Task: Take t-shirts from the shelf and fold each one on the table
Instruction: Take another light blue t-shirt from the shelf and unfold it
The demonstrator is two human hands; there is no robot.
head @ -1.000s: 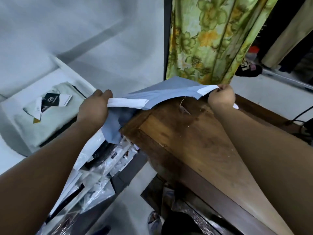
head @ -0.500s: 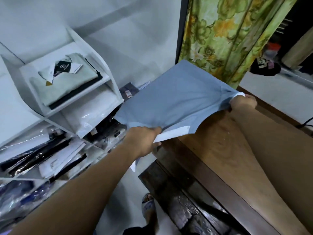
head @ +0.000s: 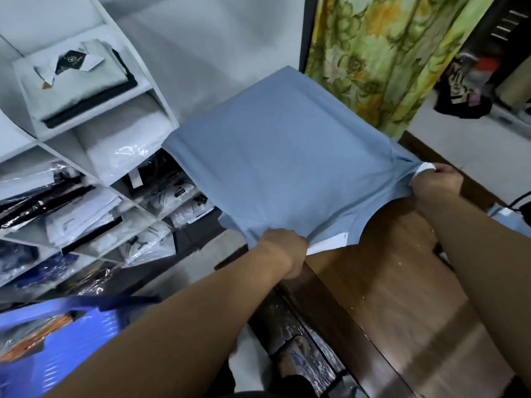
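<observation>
Indoor light, medium bright, soft and even, no hard shadows. White glare spots on plastic bags (head: 129,152) in shelf (head: 161,110). Pale reflection band across wooden table (head: 402,311). Strong wide-angle bending at edges, shelf lines curve. Motion blur at lower left on blue object (head: 57,340); far right background also soft.

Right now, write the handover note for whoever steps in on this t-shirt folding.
Left hand: grips the near edge of the blue t-shirt.
Right hand: grips its far corner by the white trim.
The t-shirt is held spread out in the air, over the wooden table's end and partly past it.
Done: shirt taken and opened out.
Left: lay it flat, fold it, then fetch the next from the white shelf.
</observation>
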